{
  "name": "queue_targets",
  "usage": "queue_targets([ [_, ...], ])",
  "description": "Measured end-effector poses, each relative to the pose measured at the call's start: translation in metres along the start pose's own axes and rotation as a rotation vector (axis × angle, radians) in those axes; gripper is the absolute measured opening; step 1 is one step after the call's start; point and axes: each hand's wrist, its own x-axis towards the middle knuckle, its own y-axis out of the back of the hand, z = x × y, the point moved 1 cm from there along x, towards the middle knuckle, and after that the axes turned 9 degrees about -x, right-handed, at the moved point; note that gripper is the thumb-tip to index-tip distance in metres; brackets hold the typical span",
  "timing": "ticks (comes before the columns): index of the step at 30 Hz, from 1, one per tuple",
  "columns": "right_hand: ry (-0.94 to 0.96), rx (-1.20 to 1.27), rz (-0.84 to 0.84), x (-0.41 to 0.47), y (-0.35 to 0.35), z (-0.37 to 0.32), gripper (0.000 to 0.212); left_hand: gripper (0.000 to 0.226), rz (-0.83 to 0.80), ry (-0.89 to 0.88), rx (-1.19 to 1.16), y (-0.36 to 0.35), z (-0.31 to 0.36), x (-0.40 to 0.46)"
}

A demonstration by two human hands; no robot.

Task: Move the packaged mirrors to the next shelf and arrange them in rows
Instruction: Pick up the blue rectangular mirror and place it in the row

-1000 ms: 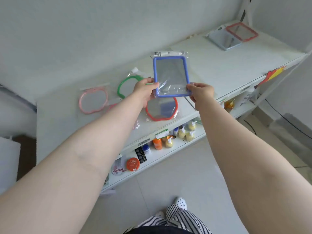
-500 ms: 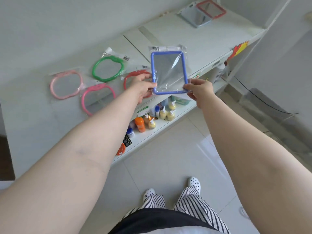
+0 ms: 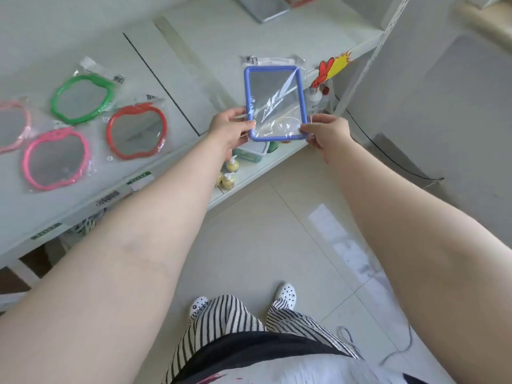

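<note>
I hold a blue rectangular packaged mirror [image 3: 275, 102] upright in the air over the front edge of the right shelf section. My left hand [image 3: 230, 128] grips its lower left corner and my right hand [image 3: 324, 131] grips its lower right corner. On the left shelf section lie apple-shaped packaged mirrors: a green one [image 3: 83, 97], a red one [image 3: 137, 132], a bright pink one [image 3: 55, 158] and a pale pink one [image 3: 12, 126] cut by the frame edge. At the far top of the right section a grey mirror [image 3: 263, 6] and a red-framed one [image 3: 300, 0] are partly in view.
The white shelf top [image 3: 210, 51] has a seam between its two sections. A lower shelf holds small pump bottles [image 3: 230, 173] and a green-lidded box [image 3: 253, 153]. A flame-shaped tag [image 3: 331, 67] hangs at the shelf's right end. A cable [image 3: 388, 159] runs along the floor.
My view has swung right and down. The blue mirror, held in both hands, has moved from above the red apple mirror to over the right shelf section's front edge.
</note>
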Motion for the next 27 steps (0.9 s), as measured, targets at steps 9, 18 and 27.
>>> queue_targets([
  [9,-0.019,-0.011,-0.053,0.074,0.028,-0.037,0.032,0.040,0.075,-0.059,0.028,-0.053,0.021,0.050],
  [18,0.011,0.007,0.000,0.162,0.049,-0.086,0.031,0.042,0.029,-0.100,0.048,-0.106,0.048,0.140],
  [27,0.051,-0.052,-0.043,0.243,0.074,-0.137,0.020,0.041,0.074,-0.137,0.030,-0.160,0.077,0.199],
])
